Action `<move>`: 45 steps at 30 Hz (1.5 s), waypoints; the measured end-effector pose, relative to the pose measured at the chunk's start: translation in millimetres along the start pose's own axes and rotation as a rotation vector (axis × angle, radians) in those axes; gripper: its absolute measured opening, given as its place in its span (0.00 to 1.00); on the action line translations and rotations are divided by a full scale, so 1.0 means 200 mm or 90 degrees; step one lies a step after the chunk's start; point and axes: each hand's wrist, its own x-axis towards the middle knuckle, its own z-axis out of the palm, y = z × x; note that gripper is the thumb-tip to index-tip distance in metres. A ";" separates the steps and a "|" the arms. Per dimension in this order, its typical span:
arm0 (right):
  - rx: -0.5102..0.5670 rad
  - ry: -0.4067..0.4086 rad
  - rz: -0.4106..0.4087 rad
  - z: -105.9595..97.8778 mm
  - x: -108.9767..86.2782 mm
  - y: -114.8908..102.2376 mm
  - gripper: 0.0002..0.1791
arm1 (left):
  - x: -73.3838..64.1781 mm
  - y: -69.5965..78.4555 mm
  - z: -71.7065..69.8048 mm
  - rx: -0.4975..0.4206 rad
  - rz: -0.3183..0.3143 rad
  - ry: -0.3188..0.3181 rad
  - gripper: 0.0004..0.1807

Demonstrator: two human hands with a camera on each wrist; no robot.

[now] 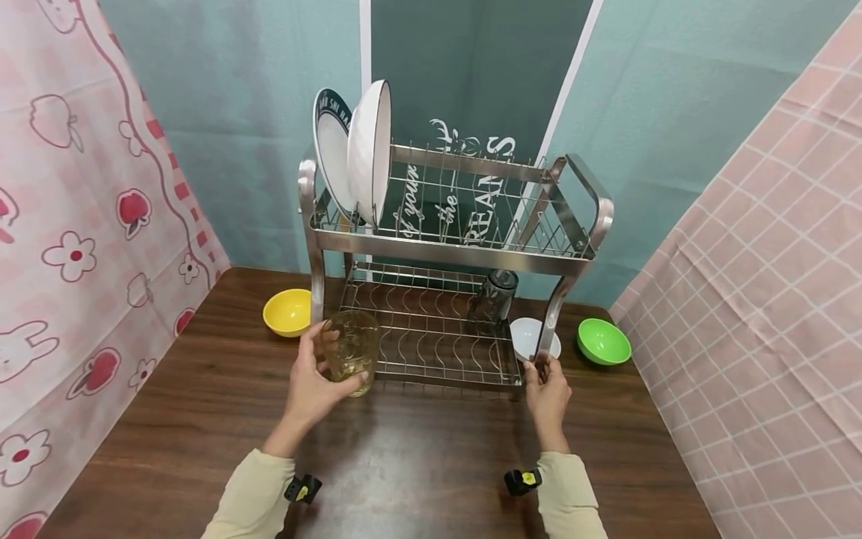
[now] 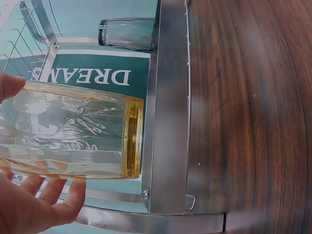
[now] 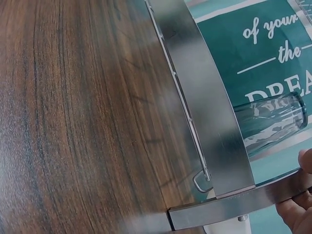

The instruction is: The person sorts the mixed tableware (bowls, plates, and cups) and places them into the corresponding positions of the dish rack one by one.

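Observation:
My left hand (image 1: pixel 315 385) grips a clear, yellow-tinted drinking glass (image 1: pixel 353 346) by its side, thumb on one side and fingers on the other. The glass is in front of the left end of a two-tier metal dish rack (image 1: pixel 444 251); its thick amber base (image 2: pixel 132 139) shows in the left wrist view. My right hand (image 1: pixel 548 395) holds the rack's right front leg low down, its thumb and fingers (image 3: pixel 292 212) around the metal in the right wrist view. A dark grey glass (image 1: pixel 495 296) stands on the lower tier at the right.
On the upper tier's left side, a white bowl (image 1: pixel 369 153) and a dark-rimmed plate (image 1: pixel 331 150) stand on edge. A yellow bowl (image 1: pixel 288 313) sits left of the rack, a white bowl (image 1: pixel 528 337) by its right leg, a green bowl (image 1: pixel 603 341) farther right. Cloths hang around the wooden table (image 1: pixel 411 464).

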 end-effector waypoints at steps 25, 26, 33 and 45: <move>-0.072 -0.271 0.055 -0.19 0.02 -0.13 0.35 | 0.04 0.05 0.05 -0.029 0.020 -0.024 0.47; -0.077 -0.283 0.051 -0.20 0.01 -0.15 0.38 | 0.04 0.05 0.05 -0.030 0.021 -0.026 0.47; -0.040 -0.263 0.018 -0.22 -0.07 -0.24 0.44 | 0.06 -0.01 0.06 -0.016 0.022 -0.037 0.49; 0.027 -0.241 -0.056 -0.13 -0.18 -0.31 0.42 | 0.07 -0.17 0.14 -0.024 0.025 -0.058 0.51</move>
